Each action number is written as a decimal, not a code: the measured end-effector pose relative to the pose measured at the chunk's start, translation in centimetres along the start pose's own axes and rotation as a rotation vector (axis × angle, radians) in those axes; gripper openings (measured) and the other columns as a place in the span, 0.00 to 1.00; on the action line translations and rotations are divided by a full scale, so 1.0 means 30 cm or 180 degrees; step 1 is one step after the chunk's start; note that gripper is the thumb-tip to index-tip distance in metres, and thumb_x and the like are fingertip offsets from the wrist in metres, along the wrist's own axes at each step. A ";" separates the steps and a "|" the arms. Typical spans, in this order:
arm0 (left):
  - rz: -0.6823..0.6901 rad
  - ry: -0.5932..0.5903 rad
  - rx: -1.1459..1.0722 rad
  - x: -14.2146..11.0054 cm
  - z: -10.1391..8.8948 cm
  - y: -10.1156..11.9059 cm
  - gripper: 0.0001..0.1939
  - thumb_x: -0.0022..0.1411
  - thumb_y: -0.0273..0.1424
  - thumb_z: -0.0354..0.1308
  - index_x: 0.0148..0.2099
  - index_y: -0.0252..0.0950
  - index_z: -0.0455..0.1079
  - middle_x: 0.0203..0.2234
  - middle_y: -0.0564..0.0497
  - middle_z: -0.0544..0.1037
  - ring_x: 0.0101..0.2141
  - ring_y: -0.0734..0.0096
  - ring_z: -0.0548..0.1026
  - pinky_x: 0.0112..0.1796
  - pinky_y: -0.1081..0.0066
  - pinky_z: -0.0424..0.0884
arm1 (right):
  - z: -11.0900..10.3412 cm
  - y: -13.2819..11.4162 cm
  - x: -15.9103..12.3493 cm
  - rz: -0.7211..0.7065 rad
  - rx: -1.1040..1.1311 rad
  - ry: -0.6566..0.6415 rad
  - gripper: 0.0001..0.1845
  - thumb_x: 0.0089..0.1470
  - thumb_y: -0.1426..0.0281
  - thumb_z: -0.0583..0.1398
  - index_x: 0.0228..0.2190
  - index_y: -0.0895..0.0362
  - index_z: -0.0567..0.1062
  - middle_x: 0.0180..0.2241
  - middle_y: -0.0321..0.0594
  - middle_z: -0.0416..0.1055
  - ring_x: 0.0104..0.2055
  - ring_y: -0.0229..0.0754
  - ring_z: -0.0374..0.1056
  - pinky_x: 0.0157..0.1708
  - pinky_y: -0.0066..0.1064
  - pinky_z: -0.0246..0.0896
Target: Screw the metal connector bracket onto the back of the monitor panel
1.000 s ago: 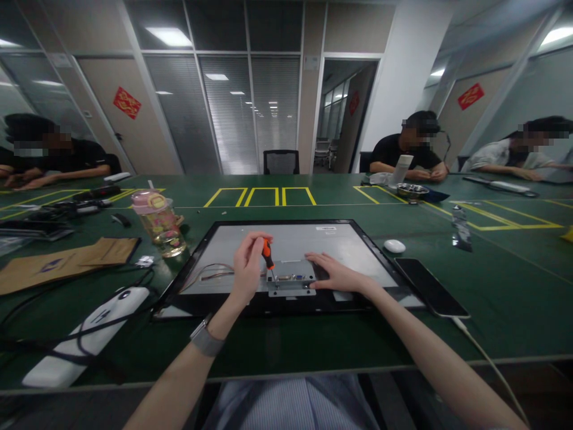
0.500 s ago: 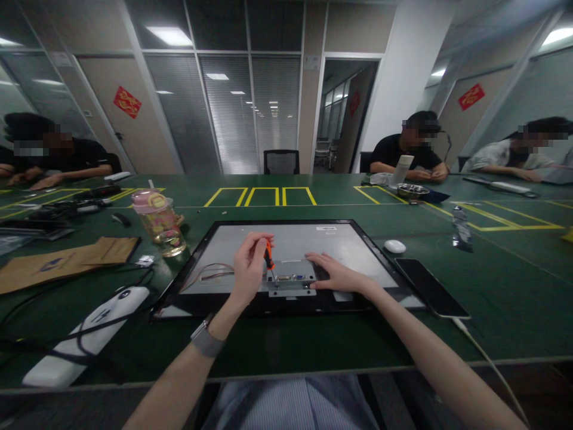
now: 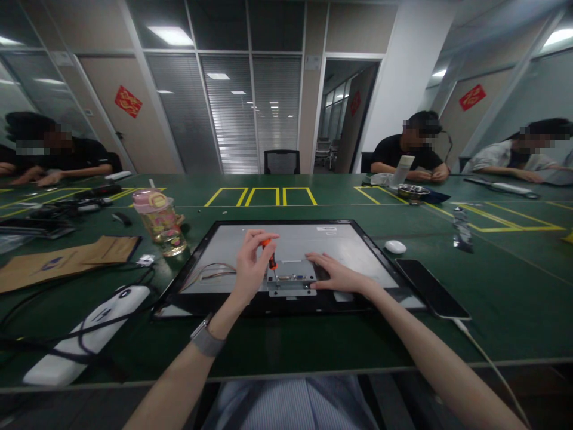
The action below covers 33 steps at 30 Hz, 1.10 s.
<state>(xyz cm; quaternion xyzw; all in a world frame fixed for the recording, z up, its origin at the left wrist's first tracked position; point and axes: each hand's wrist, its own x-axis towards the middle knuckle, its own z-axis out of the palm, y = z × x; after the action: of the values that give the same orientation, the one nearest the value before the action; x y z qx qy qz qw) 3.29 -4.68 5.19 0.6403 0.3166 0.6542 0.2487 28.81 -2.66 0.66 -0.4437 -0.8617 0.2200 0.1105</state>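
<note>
A flat display panel (image 3: 224,243) with a grey metal back and black frame lies face down before me. A small metal bracket (image 3: 290,292), carrying a row of connectors (image 3: 290,278), is at its near edge. My left hand (image 3: 253,266) holds an orange and black screwdriver (image 3: 272,260) by the handle; its shaft points down at the bracket's left part. The tip is too small to make out. My right hand (image 3: 338,273) rests on the panel, fingers stretched out and thumb touching the bracket's right end. Thin wires (image 3: 210,272) lie left of the left hand.
A smartphone (image 3: 432,288) with a cable and a white mouse-shaped object (image 3: 395,246) lie right of the panel. To the left stand a pink-lidded cup (image 3: 159,221), a paper bag (image 3: 67,263) and a white power strip (image 3: 89,334). Other people (image 3: 412,146) sit across the table.
My left hand's fingers have loosened and spread around the screwdriver's handle, and the handle has shifted slightly. The right hand keeps its place on the panel and bracket.
</note>
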 end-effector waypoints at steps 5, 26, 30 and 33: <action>-0.0446 -0.0289 -0.0543 -0.006 -0.001 -0.001 0.18 0.68 0.37 0.46 0.49 0.35 0.73 0.40 0.45 0.77 0.38 0.67 0.76 0.41 0.66 0.70 | -0.004 -0.004 -0.003 0.0004 0.0010 -0.0012 0.46 0.51 0.44 0.59 0.63 0.55 0.56 0.67 0.46 0.49 0.69 0.52 0.43 0.68 0.47 0.30; 0.0002 -0.0125 0.0047 0.002 -0.002 -0.010 0.09 0.60 0.33 0.59 0.42 0.37 0.76 0.32 0.51 0.70 0.34 0.72 0.71 0.38 0.72 0.68 | 0.006 0.006 0.000 -0.0041 0.0052 0.0067 0.45 0.51 0.46 0.60 0.63 0.55 0.57 0.66 0.47 0.50 0.68 0.53 0.45 0.68 0.48 0.30; 0.0024 -0.0160 0.0067 0.002 -0.005 -0.008 0.10 0.63 0.33 0.56 0.43 0.37 0.76 0.34 0.50 0.71 0.35 0.71 0.71 0.39 0.71 0.68 | 0.003 0.003 0.001 -0.0051 0.0054 0.0061 0.45 0.51 0.46 0.60 0.63 0.56 0.56 0.66 0.47 0.50 0.68 0.53 0.46 0.68 0.48 0.30; -0.0082 -0.0243 -0.0043 -0.001 -0.010 -0.007 0.15 0.67 0.33 0.48 0.46 0.37 0.75 0.38 0.47 0.76 0.40 0.68 0.73 0.44 0.67 0.67 | -0.002 -0.006 -0.003 0.0030 0.0025 0.0024 0.46 0.51 0.46 0.60 0.63 0.56 0.56 0.67 0.47 0.50 0.68 0.53 0.44 0.68 0.48 0.30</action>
<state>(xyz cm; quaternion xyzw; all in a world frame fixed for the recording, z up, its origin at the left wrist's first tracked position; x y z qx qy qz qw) 2.99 -4.59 5.03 0.6590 0.3106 0.6282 0.2733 28.75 -2.81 0.81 -0.4481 -0.8584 0.2221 0.1145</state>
